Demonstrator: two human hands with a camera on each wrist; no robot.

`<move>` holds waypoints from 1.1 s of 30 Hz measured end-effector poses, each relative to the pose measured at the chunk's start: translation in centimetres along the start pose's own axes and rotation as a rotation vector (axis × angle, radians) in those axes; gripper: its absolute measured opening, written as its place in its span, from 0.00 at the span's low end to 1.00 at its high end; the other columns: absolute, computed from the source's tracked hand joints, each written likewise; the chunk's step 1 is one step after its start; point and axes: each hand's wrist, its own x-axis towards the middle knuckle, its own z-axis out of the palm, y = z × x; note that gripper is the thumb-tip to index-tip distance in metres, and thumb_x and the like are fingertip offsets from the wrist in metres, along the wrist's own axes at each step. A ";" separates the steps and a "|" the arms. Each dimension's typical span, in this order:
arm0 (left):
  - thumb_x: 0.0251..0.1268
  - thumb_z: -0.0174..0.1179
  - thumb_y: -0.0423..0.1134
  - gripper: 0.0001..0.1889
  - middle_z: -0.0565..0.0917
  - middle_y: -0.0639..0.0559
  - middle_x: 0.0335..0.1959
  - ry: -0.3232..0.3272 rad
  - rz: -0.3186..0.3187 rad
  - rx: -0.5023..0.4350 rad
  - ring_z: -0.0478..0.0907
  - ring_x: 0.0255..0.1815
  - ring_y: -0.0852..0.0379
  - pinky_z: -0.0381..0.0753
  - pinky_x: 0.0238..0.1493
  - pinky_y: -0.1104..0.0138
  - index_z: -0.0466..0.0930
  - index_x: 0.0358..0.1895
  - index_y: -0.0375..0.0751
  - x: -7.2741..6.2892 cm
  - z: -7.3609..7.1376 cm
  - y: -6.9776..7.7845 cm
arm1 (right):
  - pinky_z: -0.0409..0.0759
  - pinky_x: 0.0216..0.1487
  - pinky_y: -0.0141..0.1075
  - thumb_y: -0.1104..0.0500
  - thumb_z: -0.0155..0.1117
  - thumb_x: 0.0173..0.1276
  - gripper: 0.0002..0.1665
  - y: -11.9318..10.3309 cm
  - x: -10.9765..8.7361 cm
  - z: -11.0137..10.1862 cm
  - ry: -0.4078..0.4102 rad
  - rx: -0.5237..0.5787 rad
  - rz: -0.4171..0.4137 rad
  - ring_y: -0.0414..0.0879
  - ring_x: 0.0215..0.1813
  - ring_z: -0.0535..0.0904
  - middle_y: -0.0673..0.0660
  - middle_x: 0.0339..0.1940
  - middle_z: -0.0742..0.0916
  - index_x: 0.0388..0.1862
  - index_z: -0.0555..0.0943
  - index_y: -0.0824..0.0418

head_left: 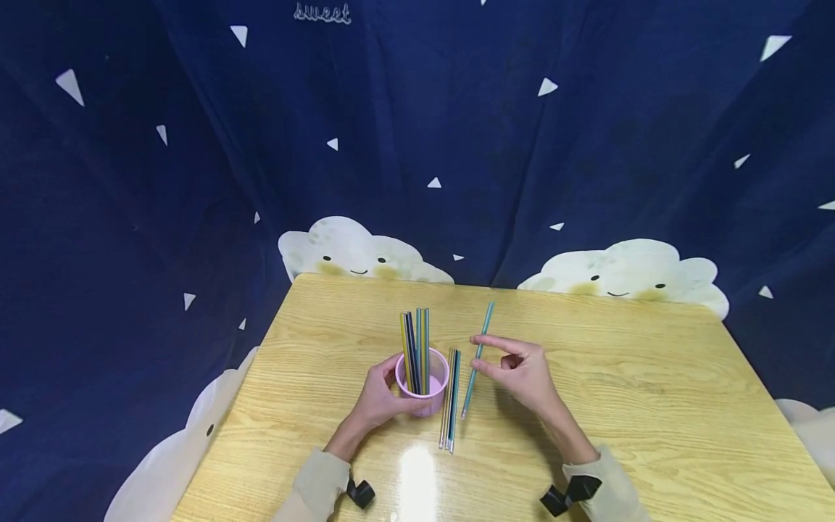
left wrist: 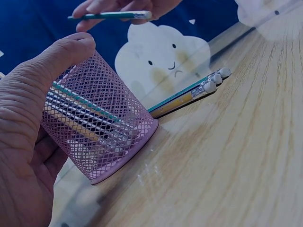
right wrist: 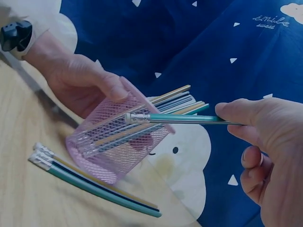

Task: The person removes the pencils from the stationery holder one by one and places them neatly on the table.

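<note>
My left hand (head_left: 378, 395) grips a pink mesh pencil cup (left wrist: 102, 118) round its side, thumb near the rim. Several pencils (head_left: 417, 348) stand in the cup, yellow, dark and teal, their eraser ends down at its base. My right hand (head_left: 522, 368) pinches a teal pencil (right wrist: 184, 118) between thumb and index finger. That pencil is held to the right of the cup, eraser end toward me. On the table between cup and right hand lie a few loose pencils (head_left: 450, 402), yellow, dark and teal, side by side with erasers toward me.
The wood-grain table (head_left: 652, 406) spreads out to both sides. A dark blue curtain (head_left: 417, 109) with white triangles and smiling clouds hangs along its back and left edges. Black straps with small devices (head_left: 362, 494) sit at both wrists.
</note>
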 end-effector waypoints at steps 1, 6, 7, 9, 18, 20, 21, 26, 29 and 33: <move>0.39 0.84 0.30 0.42 0.87 0.43 0.58 0.000 0.000 0.001 0.84 0.58 0.47 0.81 0.64 0.64 0.80 0.66 0.37 0.0 0.0 0.0 | 0.53 0.08 0.29 0.69 0.81 0.58 0.22 0.1 -0.1 0.0 -0.010 0.002 0.010 0.31 0.13 0.58 0.48 0.44 0.93 0.53 0.89 0.65; 0.39 0.84 0.30 0.42 0.87 0.43 0.58 -0.001 -0.003 -0.004 0.83 0.58 0.45 0.81 0.64 0.64 0.80 0.66 0.38 0.0 0.0 -0.1 | 0.52 0.08 0.29 0.68 0.81 0.58 0.23 0.8 -0.7 0.0 -0.060 0.008 0.056 0.30 0.13 0.58 0.51 0.38 0.92 0.54 0.89 0.64; 0.38 0.84 0.30 0.43 0.87 0.43 0.58 -0.001 -0.003 -0.004 0.84 0.58 0.45 0.81 0.64 0.63 0.80 0.66 0.38 0.0 0.0 -0.1 | 0.52 0.08 0.28 0.67 0.82 0.58 0.23 1.0 -0.8 0.0 -0.067 0.004 0.067 0.30 0.13 0.58 0.50 0.36 0.92 0.54 0.89 0.63; 0.39 0.84 0.30 0.43 0.87 0.43 0.58 -0.002 -0.003 -0.002 0.83 0.58 0.46 0.81 0.64 0.63 0.79 0.67 0.37 0.0 0.0 0.0 | 0.52 0.09 0.26 0.66 0.82 0.58 0.23 1.5 -1.1 0.0 -0.079 -0.006 0.087 0.29 0.13 0.57 0.49 0.28 0.89 0.54 0.89 0.62; 0.38 0.85 0.30 0.43 0.87 0.43 0.58 0.000 -0.001 0.011 0.84 0.58 0.45 0.81 0.64 0.63 0.79 0.67 0.38 0.0 0.0 0.1 | 0.55 0.10 0.23 0.62 0.81 0.61 0.21 3.5 -1.9 0.1 -0.168 -0.046 0.219 0.29 0.12 0.58 0.65 0.50 0.91 0.54 0.89 0.62; 0.39 0.85 0.30 0.43 0.87 0.42 0.58 -0.005 0.000 0.008 0.84 0.58 0.44 0.82 0.64 0.63 0.79 0.67 0.38 0.0 0.0 0.1 | 0.56 0.10 0.23 0.62 0.80 0.62 0.22 3.9 -2.1 0.1 -0.199 -0.059 0.250 0.28 0.11 0.59 0.65 0.52 0.90 0.55 0.88 0.64; 0.39 0.84 0.31 0.43 0.87 0.42 0.58 -0.006 0.000 0.006 0.84 0.58 0.44 0.82 0.64 0.63 0.79 0.67 0.38 0.0 0.0 0.1 | 0.57 0.10 0.23 0.61 0.79 0.63 0.22 4.1 -2.1 0.1 -0.214 -0.064 0.266 0.28 0.10 0.59 0.65 0.53 0.90 0.56 0.88 0.64; 0.39 0.85 0.31 0.42 0.87 0.43 0.57 -0.004 -0.012 0.004 0.84 0.57 0.44 0.82 0.63 0.63 0.80 0.66 0.38 -0.1 0.0 0.1 | 0.58 0.09 0.24 0.60 0.74 0.69 0.22 4.8 -2.2 0.0 -0.285 -0.067 0.297 0.30 0.08 0.60 0.68 0.48 0.90 0.60 0.86 0.66; 0.39 0.85 0.31 0.42 0.87 0.43 0.57 0.001 -0.012 0.005 0.84 0.57 0.45 0.82 0.63 0.64 0.80 0.66 0.38 -0.1 -0.1 0.1 | 0.59 0.09 0.24 0.60 0.72 0.72 0.21 5.0 -2.0 0.0 -0.311 -0.088 0.301 0.31 0.08 0.60 0.67 0.49 0.90 0.61 0.85 0.65; 0.40 0.84 0.31 0.42 0.87 0.42 0.57 -0.003 -0.010 0.000 0.84 0.57 0.45 0.81 0.64 0.64 0.79 0.66 0.37 -0.1 -0.1 0.1 | 0.64 0.09 0.25 0.62 0.70 0.73 0.20 5.2 -1.9 0.1 -0.331 -0.118 0.292 0.31 0.08 0.63 0.66 0.54 0.89 0.62 0.84 0.66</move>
